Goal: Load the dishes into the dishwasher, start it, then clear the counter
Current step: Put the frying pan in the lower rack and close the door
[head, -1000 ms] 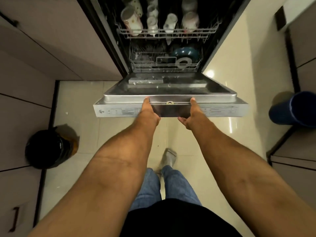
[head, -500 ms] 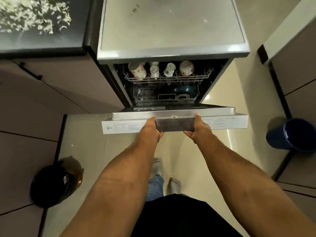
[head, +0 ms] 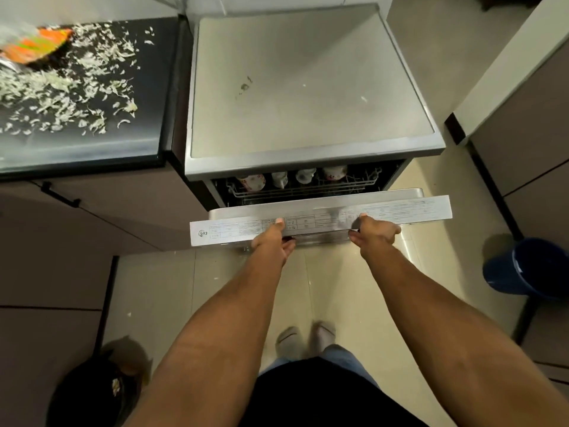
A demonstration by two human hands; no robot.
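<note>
Dishwasher [head: 311, 87], grey metal box w/ flat top, sat centre frame; its silver door [head: 320, 221] w/ printed control strip stood partly open, tilted up below the cavity. Left hand [head: 272, 241] gripped door's front edge, thumb on top, fingers curled under. Right hand [head: 374, 232] gripped same edge further right, thumb on top, fingers wrapped beneath. White patterned cups [head: 292, 178] sat upside down in upper wire rack [head: 308, 189], seen thru gap. Black counter [head: 77, 97] upper left, strewn w/ pale shreds. Blue bucket [head: 526, 266] at right edge; black bin [head: 92, 392] lower left.
</note>
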